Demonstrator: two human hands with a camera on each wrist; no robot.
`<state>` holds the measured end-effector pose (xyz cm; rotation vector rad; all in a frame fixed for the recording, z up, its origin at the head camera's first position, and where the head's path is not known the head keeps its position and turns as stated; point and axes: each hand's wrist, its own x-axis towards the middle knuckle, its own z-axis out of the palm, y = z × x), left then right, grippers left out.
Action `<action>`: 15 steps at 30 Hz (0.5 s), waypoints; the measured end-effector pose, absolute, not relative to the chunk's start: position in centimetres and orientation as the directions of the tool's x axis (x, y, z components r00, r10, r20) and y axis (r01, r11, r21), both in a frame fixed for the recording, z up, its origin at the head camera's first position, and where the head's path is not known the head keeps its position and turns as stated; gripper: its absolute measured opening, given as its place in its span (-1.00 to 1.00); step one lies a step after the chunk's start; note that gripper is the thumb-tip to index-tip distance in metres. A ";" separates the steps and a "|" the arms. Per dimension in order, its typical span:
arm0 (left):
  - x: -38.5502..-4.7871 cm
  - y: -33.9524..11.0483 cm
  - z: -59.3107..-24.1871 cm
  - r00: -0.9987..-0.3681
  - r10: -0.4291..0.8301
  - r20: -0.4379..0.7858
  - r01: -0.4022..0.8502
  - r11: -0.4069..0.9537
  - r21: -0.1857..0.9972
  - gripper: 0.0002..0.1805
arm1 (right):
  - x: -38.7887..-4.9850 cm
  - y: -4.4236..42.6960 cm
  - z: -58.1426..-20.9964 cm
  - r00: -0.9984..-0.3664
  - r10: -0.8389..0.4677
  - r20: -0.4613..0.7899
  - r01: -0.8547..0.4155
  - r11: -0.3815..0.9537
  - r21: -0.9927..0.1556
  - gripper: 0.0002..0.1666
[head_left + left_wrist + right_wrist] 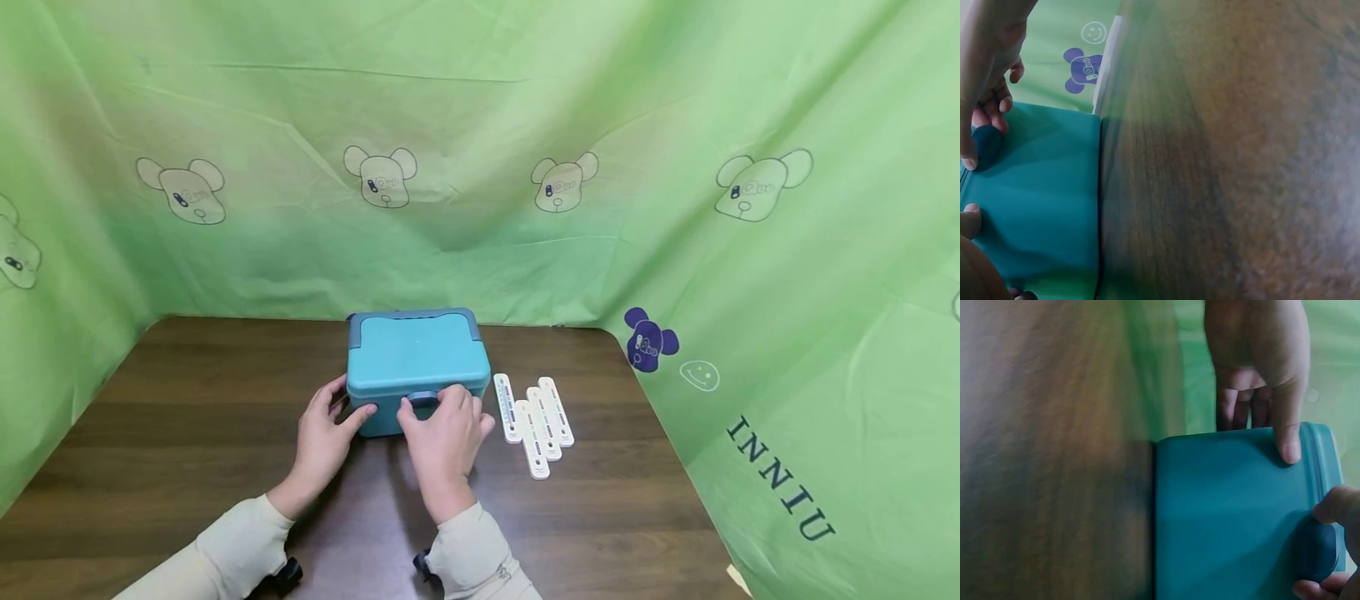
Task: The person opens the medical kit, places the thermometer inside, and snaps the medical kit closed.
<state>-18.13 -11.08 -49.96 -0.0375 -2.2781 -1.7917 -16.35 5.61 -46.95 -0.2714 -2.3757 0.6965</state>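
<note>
A teal lidded plastic box stands on the table with its lid down and a dark blue latch on the front. My left hand grips its left front corner, thumb on the front face, the other fingers along the left side. My right hand holds the latch between thumb and fingers; the right wrist view shows the thumb at one end of the latch and fingertips at the other. Right of the box lie several slim white plastic strips with printed markings, like small thermometers.
The dark brown wooden table ends at the back against a green cloth printed with bear heads. The same cloth hangs along both sides. A small pale piece shows by the table's right front edge.
</note>
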 end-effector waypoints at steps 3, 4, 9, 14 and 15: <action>-18.3 -11.0 -50.0 -0.971 -0.123 0.204 0.169 0.249 0.954 -0.22 | -16.5 5.6 -46.4 -0.801 0.363 0.475 0.056 0.836 -0.546 -0.41; -18.3 -11.0 -50.0 -0.970 -0.124 0.208 0.172 0.251 0.953 -0.23 | -16.6 5.6 -46.2 -0.809 0.365 0.461 0.066 0.835 -0.546 -0.42; -18.6 -11.0 -50.0 -0.964 -0.130 0.232 0.191 0.266 0.945 -0.26 | -16.8 5.7 -45.3 -0.842 0.354 0.406 0.098 0.842 -0.530 -0.40; -18.5 -11.1 -50.1 -0.962 -0.141 0.235 0.191 0.268 0.944 -0.25 | -16.5 5.6 -45.0 -0.854 0.341 0.394 0.098 0.848 -0.521 -0.40; -18.5 -11.1 -50.1 -0.962 -0.143 0.234 0.191 0.266 0.945 -0.24 | -16.4 5.6 -45.0 -0.853 0.343 0.394 0.098 0.846 -0.524 -0.41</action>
